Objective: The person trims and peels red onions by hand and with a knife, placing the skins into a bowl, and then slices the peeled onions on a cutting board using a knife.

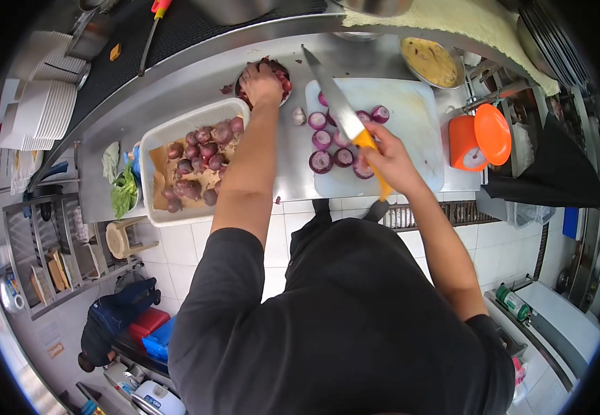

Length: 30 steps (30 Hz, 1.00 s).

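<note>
My right hand (pixel 386 158) is closed round the yellow handle of a large knife (pixel 334 97), whose blade points up and left over the cutting board's left part. On the white cutting board (pixel 411 117) lie several peeled, cut red onions (pixel 321 162). My left hand (pixel 261 84) reaches into a bowl (pixel 285 86) of dark red onion skins; its fingertips are partly hidden among them. Below that hand, a white basket (pixel 149 187) holds several unpeeled red onions (pixel 188 188). A garlic bulb (pixel 298 116) sits between the bowl and the board.
An orange scale (pixel 463 144) stands right of the board, and a dish of yellow food (pixel 428 61) behind it. Leafy greens (pixel 124 190) are left of the basket. Stacked white plates (pixel 51 111) stand upper left. Another person (pixel 110 321) bends over at lower left.
</note>
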Available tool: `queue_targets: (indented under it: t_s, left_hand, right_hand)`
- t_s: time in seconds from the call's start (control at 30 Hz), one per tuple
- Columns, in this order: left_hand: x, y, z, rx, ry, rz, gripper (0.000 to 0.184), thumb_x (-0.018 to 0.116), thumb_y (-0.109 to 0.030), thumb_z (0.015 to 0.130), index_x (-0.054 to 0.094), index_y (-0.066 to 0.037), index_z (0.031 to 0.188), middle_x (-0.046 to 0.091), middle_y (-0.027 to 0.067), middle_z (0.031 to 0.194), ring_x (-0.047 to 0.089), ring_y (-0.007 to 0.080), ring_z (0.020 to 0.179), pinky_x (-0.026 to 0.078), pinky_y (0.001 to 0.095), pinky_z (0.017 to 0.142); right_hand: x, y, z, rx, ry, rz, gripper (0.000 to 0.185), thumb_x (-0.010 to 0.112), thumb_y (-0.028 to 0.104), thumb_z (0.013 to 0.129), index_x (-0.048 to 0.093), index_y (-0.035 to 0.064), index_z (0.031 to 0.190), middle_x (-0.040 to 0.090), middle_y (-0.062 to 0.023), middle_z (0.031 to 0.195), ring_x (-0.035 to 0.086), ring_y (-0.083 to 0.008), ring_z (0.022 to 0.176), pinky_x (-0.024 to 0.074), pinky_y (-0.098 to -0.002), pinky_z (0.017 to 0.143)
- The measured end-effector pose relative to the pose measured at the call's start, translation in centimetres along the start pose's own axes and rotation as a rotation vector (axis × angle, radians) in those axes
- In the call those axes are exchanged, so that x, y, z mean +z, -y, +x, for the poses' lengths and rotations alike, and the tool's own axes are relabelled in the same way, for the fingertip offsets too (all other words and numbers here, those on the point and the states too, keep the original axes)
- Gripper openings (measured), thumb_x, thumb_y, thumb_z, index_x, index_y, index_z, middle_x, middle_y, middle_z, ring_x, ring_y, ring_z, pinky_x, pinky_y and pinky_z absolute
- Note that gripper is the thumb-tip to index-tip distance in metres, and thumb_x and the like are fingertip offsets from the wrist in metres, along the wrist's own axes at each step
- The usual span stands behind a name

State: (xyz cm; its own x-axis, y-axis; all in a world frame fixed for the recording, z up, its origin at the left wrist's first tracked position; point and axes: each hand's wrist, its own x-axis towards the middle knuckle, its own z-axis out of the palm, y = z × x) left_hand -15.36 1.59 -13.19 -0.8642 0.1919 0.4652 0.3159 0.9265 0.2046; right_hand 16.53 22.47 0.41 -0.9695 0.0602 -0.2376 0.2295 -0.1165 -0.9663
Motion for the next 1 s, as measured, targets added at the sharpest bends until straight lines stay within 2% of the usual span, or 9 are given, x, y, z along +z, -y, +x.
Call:
queue_targets:
  t_s: [0.13,0.17,0.33,0.47,0.6,0.63,0.8,0.87,1.0]
  left_hand:
    - [0.0,-0.1,0.4,-0.022,-0.081,-0.034,0.04,0.051,-0.036,0.105,0.072,-0.013,0.13,0.062,0.0163,0.144,0.052,0.0374,0.139,0.036,0.0619,0.117]
    - [-0.3,-0.2,0.6,-0.087,0.052,-0.028,0.048,0.047,-0.044,0.107,0.068,-0.017,0.142,0.055,0.0149,0.156,0.044,0.0361,0.15,0.027,0.0634,0.124]
    - [-3.5,-1.7,1.1,-0.084,-0.019,-0.063,0.051,0.052,-0.037,0.101,0.066,-0.013,0.144,0.051,0.0205,0.159,0.039,0.0411,0.152,0.021,0.0659,0.126]
    - [-6.1,-3.1,-1.1,-0.019,-0.153,-0.142,0.054,0.063,-0.034,0.095,0.064,-0.01,0.143,0.05,0.0229,0.157,0.04,0.0426,0.15,0.021,0.0666,0.125]
    - [-11.3,-10.0,-8.0,0.058,-0.101,-0.295,0.053,0.071,-0.027,0.09,0.063,-0.008,0.139,0.05,0.0223,0.152,0.04,0.0451,0.147,0.021,0.0672,0.124]
    - [-11.5,-11.7,-10.3,0.097,-0.081,-0.325,0.052,0.069,-0.026,0.091,0.062,-0.006,0.138,0.049,0.0227,0.152,0.037,0.0479,0.149,0.021,0.0688,0.123]
    - [-14.5,-20.4,-17.0,0.297,0.28,-0.366,0.059,0.074,-0.029,0.09,0.06,-0.012,0.145,0.049,0.0199,0.156,0.039,0.0413,0.151,0.02,0.0657,0.125]
    - [-13.1,-21.5,-17.2,0.314,0.305,-0.341,0.063,0.074,-0.03,0.091,0.057,-0.014,0.149,0.048,0.0195,0.158,0.039,0.0404,0.152,0.019,0.0664,0.125]
    - [-9.9,-23.1,-14.5,0.284,0.427,-0.224,0.071,0.073,-0.033,0.092,0.048,-0.018,0.157,0.046,0.0189,0.161,0.038,0.039,0.153,0.02,0.0673,0.126]
  right_hand:
    - [-5.8,-1.0,-7.2,0.029,-0.098,-0.029,0.048,0.06,0.0,0.102,0.049,0.001,0.148,0.065,-0.0056,0.099,0.064,-0.0121,0.079,0.0538,-0.0294,0.069]
    - [-7.0,-1.4,-8.9,0.053,-0.166,-0.039,0.046,0.06,0.0,0.102,0.05,0.001,0.147,0.065,-0.0057,0.099,0.063,-0.0118,0.078,0.0535,-0.0291,0.068]
    - [-11.4,-5.7,-15.0,0.153,-0.498,-0.062,0.038,0.064,0.006,0.104,0.053,0.0004,0.14,0.065,-0.0057,0.091,0.061,-0.0105,0.066,0.0503,-0.0264,0.061]
    - [-13.6,-8.2,-17.6,0.341,-0.484,-0.312,0.025,0.067,0.011,0.104,0.057,0.002,0.125,0.059,-0.0009,0.077,0.057,-0.0077,0.064,0.0489,-0.0257,0.058]
    - [-15.7,-13.2,-19.0,0.136,-0.444,-0.846,0.022,0.067,0.015,0.104,0.055,0.0001,0.114,0.068,-0.023,0.08,0.069,-0.0431,0.072,0.052,-0.0475,0.064]
    - [-15.5,-12.1,-19.0,0.283,-0.422,-0.701,0.023,0.067,0.016,0.103,0.054,-0.001,0.11,0.068,-0.0307,0.087,0.065,-0.0545,0.085,0.0504,-0.0544,0.069]
    - [-13.9,-8.1,-19.4,0.145,-0.319,-0.72,0.022,0.068,0.018,0.104,0.055,0.0007,0.11,0.068,-0.0268,0.089,0.066,-0.0489,0.085,0.0503,-0.051,0.07]
    - [-14.1,-6.8,-20.1,0.327,-0.142,-0.74,0.023,0.068,0.018,0.104,0.056,-0.0005,0.11,0.068,-0.0262,0.09,0.066,-0.0463,0.084,0.0501,-0.049,0.071]
    - [-17.9,-10.0,-22.0,0.318,-0.307,-0.713,0.022,0.068,0.017,0.104,0.056,-0.0014,0.11,0.066,-0.0251,0.084,0.064,-0.0462,0.078,0.05,-0.0485,0.069]
